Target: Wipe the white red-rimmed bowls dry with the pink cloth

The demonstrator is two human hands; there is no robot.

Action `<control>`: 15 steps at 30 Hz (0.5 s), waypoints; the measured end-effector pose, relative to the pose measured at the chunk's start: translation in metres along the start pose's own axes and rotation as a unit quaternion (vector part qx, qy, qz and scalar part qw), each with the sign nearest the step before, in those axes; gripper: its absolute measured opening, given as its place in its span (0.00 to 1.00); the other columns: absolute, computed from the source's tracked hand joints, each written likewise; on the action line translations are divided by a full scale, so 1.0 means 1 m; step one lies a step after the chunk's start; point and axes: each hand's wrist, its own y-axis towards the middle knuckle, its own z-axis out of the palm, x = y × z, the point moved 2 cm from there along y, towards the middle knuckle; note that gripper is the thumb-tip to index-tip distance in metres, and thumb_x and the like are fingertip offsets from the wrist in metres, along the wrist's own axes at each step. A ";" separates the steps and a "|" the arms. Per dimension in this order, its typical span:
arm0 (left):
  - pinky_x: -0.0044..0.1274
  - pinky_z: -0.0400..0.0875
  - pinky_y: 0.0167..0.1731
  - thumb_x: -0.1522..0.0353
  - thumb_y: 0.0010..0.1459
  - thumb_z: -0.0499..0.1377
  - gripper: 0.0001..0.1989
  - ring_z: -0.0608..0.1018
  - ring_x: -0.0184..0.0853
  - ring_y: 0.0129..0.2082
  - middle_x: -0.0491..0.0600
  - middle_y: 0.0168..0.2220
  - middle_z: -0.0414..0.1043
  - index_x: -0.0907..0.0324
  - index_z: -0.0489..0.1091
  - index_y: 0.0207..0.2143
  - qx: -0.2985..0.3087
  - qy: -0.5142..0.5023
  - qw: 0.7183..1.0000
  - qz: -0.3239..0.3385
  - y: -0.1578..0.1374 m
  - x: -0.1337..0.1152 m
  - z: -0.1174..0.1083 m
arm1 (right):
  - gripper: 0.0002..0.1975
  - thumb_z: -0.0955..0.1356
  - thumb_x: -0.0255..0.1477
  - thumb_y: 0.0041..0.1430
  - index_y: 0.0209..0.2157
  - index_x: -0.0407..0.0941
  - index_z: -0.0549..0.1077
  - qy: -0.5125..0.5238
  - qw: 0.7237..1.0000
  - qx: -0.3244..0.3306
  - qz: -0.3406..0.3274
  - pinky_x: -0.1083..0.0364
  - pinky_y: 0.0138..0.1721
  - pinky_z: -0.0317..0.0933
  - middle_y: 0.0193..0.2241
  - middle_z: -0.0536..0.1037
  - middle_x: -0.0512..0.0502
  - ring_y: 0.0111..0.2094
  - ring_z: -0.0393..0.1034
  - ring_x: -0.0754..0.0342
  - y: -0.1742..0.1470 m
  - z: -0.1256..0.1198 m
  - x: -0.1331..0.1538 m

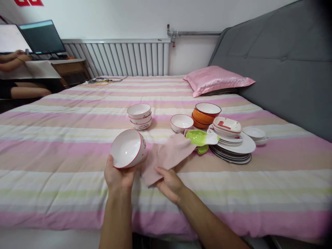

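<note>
From the head view, I have my left hand (pixel 119 177) wrapped under and around a white bowl with a red rim (pixel 128 148), gripping it tilted so its opening faces up and toward me, lifted just above the striped bed cover (pixel 52 145). My right hand (pixel 169 183) pinches the near edge of a pink cloth (pixel 167 155), fingers closed on the fabric; the cloth's far end drapes toward a green dish (pixel 201 137). The bowl and cloth touch or nearly touch at the bowl's right side; I cannot tell which. Beyond them sit a stack of three white bowls (pixel 139 116), a single white bowl (pixel 181 122), an orange bowl stack (pixel 206 114), and a pile of plates (pixel 233 147) with small dishes on top. A pink pillow (pixel 216 79) lies against the grey headboard (pixel 280 62), and another person sits at a desk (pixel 67 64) far left. To wipe well, I judge I should keep the bowl firmly cupped from below, bunch more cloth into my right palm, and sweep around the inner wall, not merely dab.
</note>
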 end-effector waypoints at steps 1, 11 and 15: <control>0.53 0.65 0.47 0.64 0.60 0.49 0.17 0.68 0.52 0.56 0.56 0.52 0.69 0.56 0.68 0.49 -0.001 0.012 1.000 0.015 -0.001 -0.003 0.000 | 0.18 0.76 0.25 0.41 0.38 0.42 0.75 -0.014 1.000 0.014 0.015 0.48 0.49 0.67 0.36 0.81 0.45 0.43 0.74 0.48 -0.002 0.001 -0.004; 0.42 0.72 0.46 0.63 0.59 0.53 0.15 0.70 0.48 0.54 0.53 0.52 0.70 0.56 0.71 0.46 0.047 0.058 0.996 0.044 -0.002 0.006 0.003 | 0.21 0.77 0.37 0.42 0.36 0.39 0.75 -0.253 0.946 0.107 0.174 0.58 0.40 0.68 0.36 0.79 0.44 0.37 0.75 0.57 -0.021 0.000 0.020; 0.33 0.74 0.45 0.61 0.59 0.55 0.15 0.70 0.43 0.54 0.51 0.52 0.70 0.54 0.72 0.46 0.060 0.089 0.994 0.031 -0.006 0.021 0.009 | 0.22 0.71 0.46 0.50 0.29 0.39 0.73 -0.452 0.868 0.083 0.190 0.61 0.24 0.63 0.28 0.79 0.43 0.25 0.73 0.59 -0.022 -0.018 0.056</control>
